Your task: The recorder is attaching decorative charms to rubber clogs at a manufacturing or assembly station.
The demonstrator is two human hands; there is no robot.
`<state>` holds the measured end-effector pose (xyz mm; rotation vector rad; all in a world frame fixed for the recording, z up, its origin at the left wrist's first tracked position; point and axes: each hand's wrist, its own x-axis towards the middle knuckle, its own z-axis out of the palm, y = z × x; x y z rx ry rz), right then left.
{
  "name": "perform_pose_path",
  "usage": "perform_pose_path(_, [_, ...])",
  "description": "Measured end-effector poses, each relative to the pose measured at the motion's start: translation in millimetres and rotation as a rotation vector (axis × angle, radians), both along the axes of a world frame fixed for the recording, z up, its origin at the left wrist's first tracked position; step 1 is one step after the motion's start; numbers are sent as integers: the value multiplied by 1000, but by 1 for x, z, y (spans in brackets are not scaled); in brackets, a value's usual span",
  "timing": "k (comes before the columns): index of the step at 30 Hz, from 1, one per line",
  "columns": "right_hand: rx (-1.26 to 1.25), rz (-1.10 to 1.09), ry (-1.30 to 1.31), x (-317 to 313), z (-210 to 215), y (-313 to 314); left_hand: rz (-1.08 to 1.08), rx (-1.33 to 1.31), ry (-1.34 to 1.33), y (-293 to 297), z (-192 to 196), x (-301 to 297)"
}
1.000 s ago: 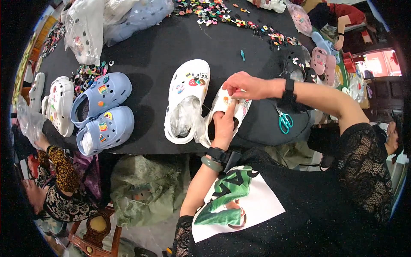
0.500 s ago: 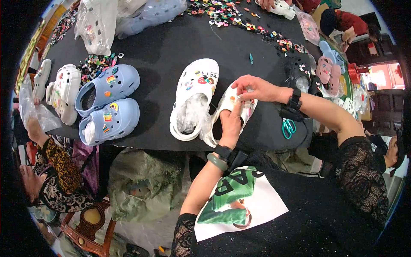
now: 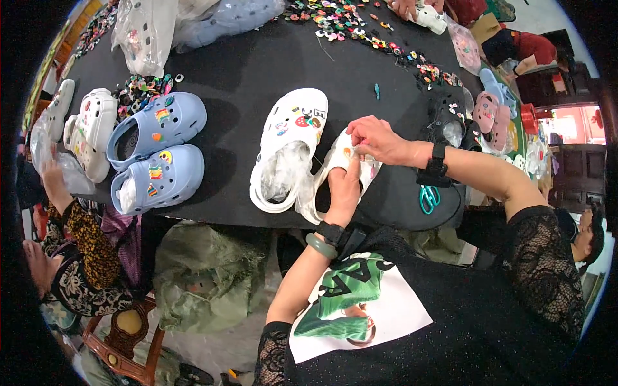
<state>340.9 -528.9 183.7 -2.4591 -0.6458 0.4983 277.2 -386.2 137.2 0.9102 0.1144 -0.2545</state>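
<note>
A white clog (image 3: pixel 335 156) with charms on its upper lies at the table's front edge, partly covered by my hands. My left hand (image 3: pixel 344 191) grips it at the foot opening, some fingers hidden inside and one finger lying up over the upper. Above that, my right hand (image 3: pixel 381 143) is closed in a pinch against the top of the upper; whatever sits between its fingertips is too small to make out. Just left stands the matching white clog (image 3: pixel 301 116), decorated with charms and stuffed with clear plastic (image 3: pixel 283 170).
A pair of light blue clogs (image 3: pixel 174 177) and some white clogs (image 3: pixel 96 132) stand left. Loose charms (image 3: pixel 341 24) lie across the far side. Teal scissors (image 3: pixel 429 199) rest right of my hands, near black clogs (image 3: pixel 449 112). A co-worker's hand (image 3: pixel 55 177) handles clear plastic at left.
The whole view has shifted slightly. My right hand stays closed at the clog's upper, its fingers a little differently bent, while my left hand keeps its grip. The co-worker's hand at left has moved.
</note>
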Motion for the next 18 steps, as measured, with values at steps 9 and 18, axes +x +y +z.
perform_pose_path(9, [-308,137,155,26,7,4,-130,262,33,8,-3,-4])
perform_pose_path(18, [-377,97,52,15,5,13,-99,235,10,7,-15,-6])
